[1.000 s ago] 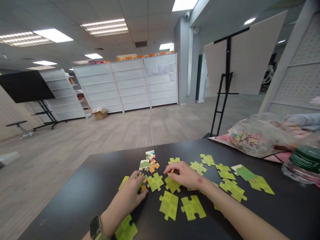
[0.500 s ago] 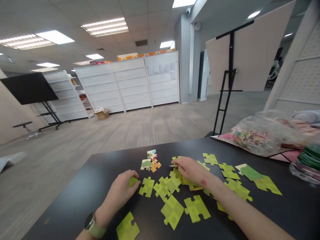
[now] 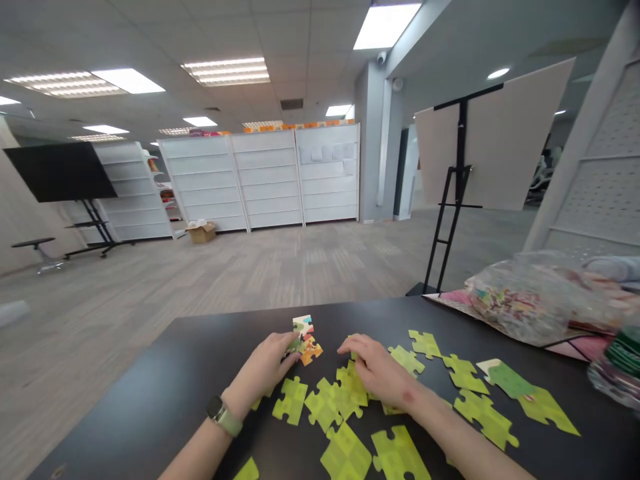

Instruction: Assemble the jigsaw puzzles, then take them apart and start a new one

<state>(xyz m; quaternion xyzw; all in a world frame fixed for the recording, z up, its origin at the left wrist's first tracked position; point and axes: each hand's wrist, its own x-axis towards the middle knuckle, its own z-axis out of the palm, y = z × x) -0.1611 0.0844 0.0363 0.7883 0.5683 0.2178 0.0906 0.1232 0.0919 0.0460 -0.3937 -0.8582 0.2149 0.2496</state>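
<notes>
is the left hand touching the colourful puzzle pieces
Touching: the head view shows the left hand with its fingertips overlapping and resting on the lower left edge of the small cluster of colourful puzzle pieces.

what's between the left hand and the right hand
In the head view, multicoloured jigsaw pieces lie between the left hand and the right hand, with lime green jigsaw pieces just nearer the person.
</notes>
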